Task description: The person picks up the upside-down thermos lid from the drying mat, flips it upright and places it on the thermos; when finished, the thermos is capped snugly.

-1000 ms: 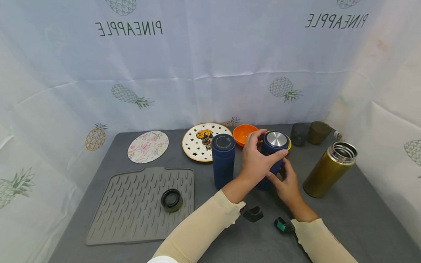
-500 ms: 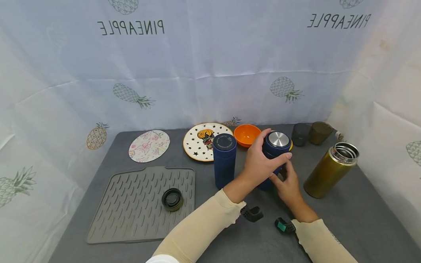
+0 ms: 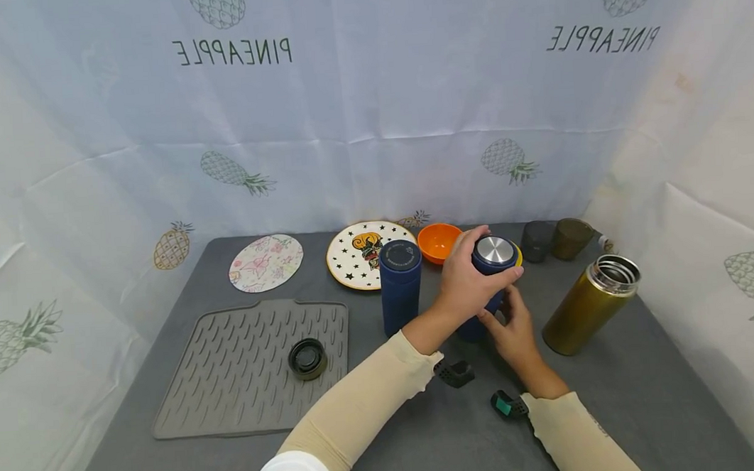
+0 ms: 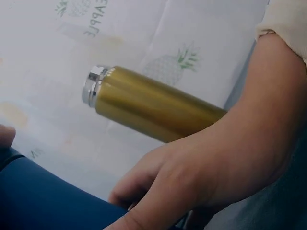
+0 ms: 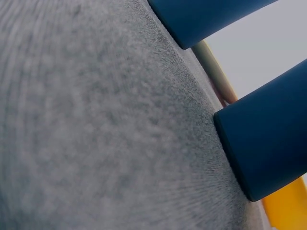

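- Nearest us on the grey desk (image 3: 616, 408): two small dark clips, one plain (image 3: 456, 373), one with a teal tab (image 3: 506, 404), between our forearms.
- Right hand (image 3: 516, 328) wraps the lower body of the blue flask (image 3: 489, 276), fingers curled round it.
- Left hand (image 3: 469, 280) clamps the flask's top, fingers round the steel-faced cap (image 3: 496, 250). Flask stands mid-desk, slightly tilted.
- Second blue flask (image 3: 400, 285) upright just left of it, apart.
- Gold flask (image 3: 589, 304), uncapped, to the right.
- Left: ribbed mat (image 3: 230, 371) with a dark lid (image 3: 307, 358) on it.
- Far edge: floral plate (image 3: 266, 262), star plate (image 3: 359, 254), orange bowl (image 3: 438, 241), two dark cups (image 3: 553, 239).
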Demonstrator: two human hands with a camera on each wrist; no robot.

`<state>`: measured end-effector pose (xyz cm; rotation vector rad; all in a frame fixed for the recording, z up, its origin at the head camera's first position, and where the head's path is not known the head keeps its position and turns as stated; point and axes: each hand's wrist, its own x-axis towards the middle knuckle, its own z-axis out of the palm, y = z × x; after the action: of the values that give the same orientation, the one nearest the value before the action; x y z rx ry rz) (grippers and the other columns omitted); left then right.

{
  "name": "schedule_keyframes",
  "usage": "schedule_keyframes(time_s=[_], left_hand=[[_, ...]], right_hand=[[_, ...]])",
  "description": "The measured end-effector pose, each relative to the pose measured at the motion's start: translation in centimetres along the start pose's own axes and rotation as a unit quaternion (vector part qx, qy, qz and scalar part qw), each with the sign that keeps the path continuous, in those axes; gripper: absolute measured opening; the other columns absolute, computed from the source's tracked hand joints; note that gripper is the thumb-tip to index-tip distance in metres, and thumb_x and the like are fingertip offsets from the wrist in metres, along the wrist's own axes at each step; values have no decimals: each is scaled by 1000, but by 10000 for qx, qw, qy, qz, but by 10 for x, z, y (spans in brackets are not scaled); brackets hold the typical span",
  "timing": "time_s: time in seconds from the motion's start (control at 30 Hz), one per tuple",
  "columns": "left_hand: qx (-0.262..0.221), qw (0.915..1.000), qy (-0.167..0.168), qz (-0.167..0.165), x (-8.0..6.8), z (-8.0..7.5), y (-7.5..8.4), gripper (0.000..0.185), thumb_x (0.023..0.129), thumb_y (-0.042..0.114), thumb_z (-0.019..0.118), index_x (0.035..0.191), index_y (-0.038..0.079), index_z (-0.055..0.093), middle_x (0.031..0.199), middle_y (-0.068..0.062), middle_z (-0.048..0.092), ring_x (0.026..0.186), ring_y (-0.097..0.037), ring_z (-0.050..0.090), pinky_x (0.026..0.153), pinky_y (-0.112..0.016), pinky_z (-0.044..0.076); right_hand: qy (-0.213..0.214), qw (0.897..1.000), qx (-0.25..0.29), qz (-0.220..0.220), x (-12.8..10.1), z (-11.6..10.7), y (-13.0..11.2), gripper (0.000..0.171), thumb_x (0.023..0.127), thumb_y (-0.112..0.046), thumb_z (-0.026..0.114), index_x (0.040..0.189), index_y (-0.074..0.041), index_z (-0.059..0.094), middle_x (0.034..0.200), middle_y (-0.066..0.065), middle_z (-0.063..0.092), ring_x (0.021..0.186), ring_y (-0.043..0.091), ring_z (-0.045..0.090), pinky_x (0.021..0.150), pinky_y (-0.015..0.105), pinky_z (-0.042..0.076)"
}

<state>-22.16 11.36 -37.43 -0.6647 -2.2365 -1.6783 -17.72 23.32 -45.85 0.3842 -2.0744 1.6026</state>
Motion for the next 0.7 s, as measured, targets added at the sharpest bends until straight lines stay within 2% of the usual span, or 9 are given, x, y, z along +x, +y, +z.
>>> schedule_keyframes(time_s=[0.1, 0.2, 0.33, 0.4, 0.53, 0.7], left_hand=[[83, 9998, 107, 132, 0, -1, -1, 77, 76, 37, 83, 140, 16, 46, 133, 2, 48, 114, -8, 49, 91, -24, 45], [39, 9995, 270, 139, -3, -1, -2, 77, 75, 38, 84, 137, 14, 45, 128, 0, 48, 111, -9, 49, 90, -24, 46], [-211, 9986, 466, 128, -8, -3, -3, 72, 74, 34, 86, 131, 10, 49, 120, 0, 51, 107, -8, 50, 89, -23, 47], [-405, 9979, 479, 139, -9, -3, -4, 70, 74, 31, 86, 130, 9, 51, 120, 0, 53, 107, -6, 52, 91, -22, 47], [-734, 9966, 317, 177, -10, -6, -6, 70, 77, 26, 85, 134, 9, 49, 126, 0, 56, 113, -5, 54, 97, -24, 44], [-597, 9979, -56, 253, -13, -8, -8, 69, 86, 28, 76, 144, 12, 43, 136, -3, 53, 118, -8, 53, 99, -25, 42]], right_hand=[[18, 10000, -39, -24, 1, 0, -1, 59, 79, 12, 65, 133, 15, 42, 120, -1, 54, 107, 3, 53, 92, 17, 42], [-39, 9999, -109, -11, 1, -1, -1, 59, 79, 12, 65, 133, 15, 41, 121, 10, 56, 108, -1, 52, 92, 16, 41], [-80, 9999, -141, 0, 1, -1, -1, 60, 80, 12, 64, 134, 15, 40, 123, 23, 54, 109, -2, 51, 93, 17, 41], [-61, 9999, -148, 17, 1, -1, -1, 59, 80, 11, 64, 134, 15, 40, 122, 24, 55, 109, -2, 51, 93, 17, 41], [-27, 9999, -156, 52, 0, -1, -1, 57, 81, 11, 64, 133, 15, 41, 122, 26, 55, 108, -2, 52, 93, 18, 41], [-20, 9999, -101, -27, 0, -1, 0, 58, 80, 12, 65, 132, 16, 41, 120, 26, 55, 106, -1, 53, 92, 18, 42]])
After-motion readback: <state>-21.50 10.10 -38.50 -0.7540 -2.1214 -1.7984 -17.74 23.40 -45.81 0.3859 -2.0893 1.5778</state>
